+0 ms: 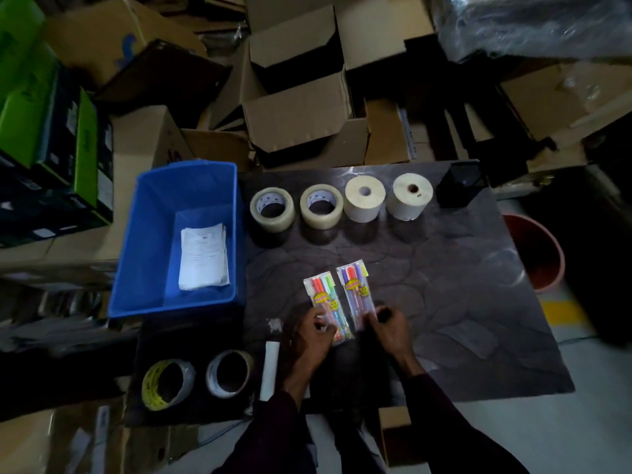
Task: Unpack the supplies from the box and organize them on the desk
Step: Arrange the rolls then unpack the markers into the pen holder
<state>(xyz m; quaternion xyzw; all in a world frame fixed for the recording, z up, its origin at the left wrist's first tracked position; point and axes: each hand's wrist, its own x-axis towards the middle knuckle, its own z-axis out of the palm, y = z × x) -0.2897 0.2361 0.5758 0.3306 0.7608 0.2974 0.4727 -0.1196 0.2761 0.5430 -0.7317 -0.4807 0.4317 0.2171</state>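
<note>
Two clear packs of coloured pens lie side by side on the dark desk (444, 268). My left hand (316, 331) pinches the near end of the left pen pack (326, 301). My right hand (388, 323) grips the near end of the right pen pack (355, 292). The blue box (143, 241) stands at the desk's left edge, with a stack of white papers (204, 256) inside. Along the far side sit two clear tape rolls (272, 209) (321, 206) and two cream paper rolls (364, 198) (410, 196).
A black holder (460, 184) stands at the far right corner. Near my left sit a yellow-printed tape roll (167, 383), a white-cored tape roll (229, 372) and a white strip (269, 369). Cardboard boxes (301, 121) crowd behind the desk; a red bin (537, 251) is to the right.
</note>
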